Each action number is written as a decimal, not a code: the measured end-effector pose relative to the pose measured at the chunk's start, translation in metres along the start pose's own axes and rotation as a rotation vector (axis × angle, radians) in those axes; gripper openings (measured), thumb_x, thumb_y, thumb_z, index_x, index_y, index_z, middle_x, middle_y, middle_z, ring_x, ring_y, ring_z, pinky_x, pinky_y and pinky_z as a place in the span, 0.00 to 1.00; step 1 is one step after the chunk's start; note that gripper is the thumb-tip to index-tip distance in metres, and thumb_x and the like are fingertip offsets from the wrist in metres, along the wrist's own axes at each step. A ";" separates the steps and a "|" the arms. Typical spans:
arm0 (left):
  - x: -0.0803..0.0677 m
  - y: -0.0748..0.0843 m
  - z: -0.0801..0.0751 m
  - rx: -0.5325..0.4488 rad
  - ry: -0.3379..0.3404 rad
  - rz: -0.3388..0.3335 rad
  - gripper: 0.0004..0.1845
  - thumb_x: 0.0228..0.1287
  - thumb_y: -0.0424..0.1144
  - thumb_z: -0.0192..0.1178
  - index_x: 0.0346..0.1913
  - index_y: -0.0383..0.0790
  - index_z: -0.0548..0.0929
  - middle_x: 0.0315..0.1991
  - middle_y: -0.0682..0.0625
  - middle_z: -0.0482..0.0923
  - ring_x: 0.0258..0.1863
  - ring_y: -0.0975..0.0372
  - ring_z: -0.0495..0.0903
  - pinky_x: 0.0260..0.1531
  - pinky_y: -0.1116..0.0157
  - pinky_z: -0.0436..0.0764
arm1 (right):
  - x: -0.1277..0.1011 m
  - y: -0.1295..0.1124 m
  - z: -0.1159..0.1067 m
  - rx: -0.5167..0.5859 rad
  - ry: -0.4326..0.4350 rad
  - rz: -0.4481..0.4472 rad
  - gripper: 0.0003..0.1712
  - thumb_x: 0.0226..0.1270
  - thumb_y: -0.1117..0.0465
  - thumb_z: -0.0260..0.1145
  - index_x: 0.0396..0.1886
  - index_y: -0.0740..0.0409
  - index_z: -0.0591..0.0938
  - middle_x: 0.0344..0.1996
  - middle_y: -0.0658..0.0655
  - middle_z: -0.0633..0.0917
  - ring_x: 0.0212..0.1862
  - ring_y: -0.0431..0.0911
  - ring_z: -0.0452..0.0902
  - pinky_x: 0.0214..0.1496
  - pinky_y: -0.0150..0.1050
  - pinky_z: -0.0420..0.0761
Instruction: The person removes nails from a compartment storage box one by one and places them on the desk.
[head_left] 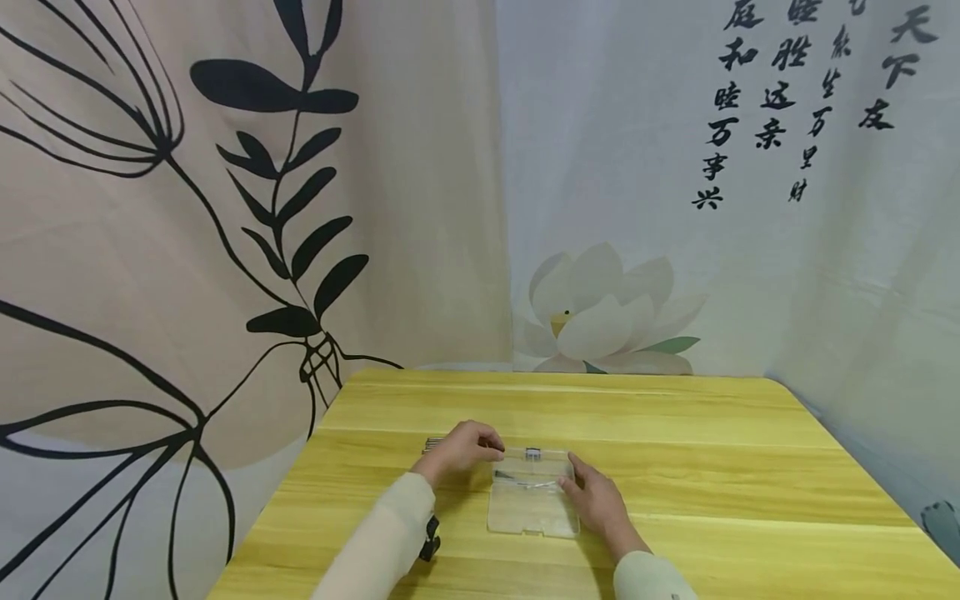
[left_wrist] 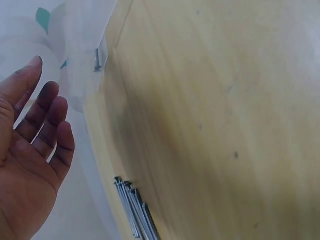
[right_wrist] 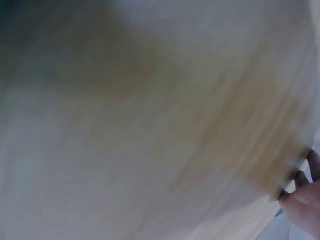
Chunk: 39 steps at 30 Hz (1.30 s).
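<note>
A clear plastic case (head_left: 534, 512) lies opened out on the table, with a small latch (head_left: 532, 454) on its far edge. Thin metal pieces show across its middle; the left wrist view shows one nail (left_wrist: 97, 61) through the clear plastic (left_wrist: 90, 30). My right hand (head_left: 597, 502) grips the case's right side, thumb on the near side and fingers at the edge; the right wrist view is blurred and catches only its fingertips (right_wrist: 300, 192). By the far left corner is my left hand (head_left: 467, 448), fingers loosely bent with nothing between them (left_wrist: 35, 145).
A bundle of nails (left_wrist: 135, 207) lies on the table just left of my left hand, partly hidden by it in the head view (head_left: 432, 445). The wooden table (head_left: 720, 467) reaches back to a printed curtain (head_left: 435, 208). A black device (head_left: 430, 537) is at my left wrist.
</note>
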<state>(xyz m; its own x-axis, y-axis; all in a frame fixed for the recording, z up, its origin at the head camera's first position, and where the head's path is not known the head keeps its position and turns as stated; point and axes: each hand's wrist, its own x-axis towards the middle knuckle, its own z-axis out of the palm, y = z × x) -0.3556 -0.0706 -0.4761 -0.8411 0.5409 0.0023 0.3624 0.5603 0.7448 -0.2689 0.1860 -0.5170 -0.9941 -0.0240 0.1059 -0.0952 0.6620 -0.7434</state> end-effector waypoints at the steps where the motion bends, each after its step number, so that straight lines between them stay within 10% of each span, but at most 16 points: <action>1: 0.000 0.000 0.001 0.004 0.001 0.004 0.08 0.67 0.37 0.65 0.44 0.37 0.87 0.38 0.57 0.82 0.39 0.64 0.79 0.41 0.61 0.79 | 0.000 0.000 0.000 -0.003 0.000 -0.004 0.31 0.76 0.57 0.60 0.72 0.67 0.67 0.62 0.72 0.74 0.66 0.69 0.65 0.65 0.63 0.64; 39: 0.000 -0.008 0.017 0.126 0.014 -0.036 0.04 0.64 0.38 0.69 0.31 0.49 0.88 0.43 0.55 0.74 0.42 0.59 0.73 0.46 0.53 0.74 | 0.001 -0.001 0.000 -0.012 0.017 -0.002 0.31 0.75 0.56 0.60 0.71 0.67 0.69 0.62 0.72 0.75 0.65 0.70 0.65 0.64 0.63 0.65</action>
<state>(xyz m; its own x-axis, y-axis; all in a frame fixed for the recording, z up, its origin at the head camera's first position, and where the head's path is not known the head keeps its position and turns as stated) -0.3513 -0.0643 -0.4938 -0.8596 0.5108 -0.0130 0.3786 0.6537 0.6552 -0.2694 0.1849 -0.5162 -0.9929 -0.0130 0.1186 -0.0966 0.6706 -0.7355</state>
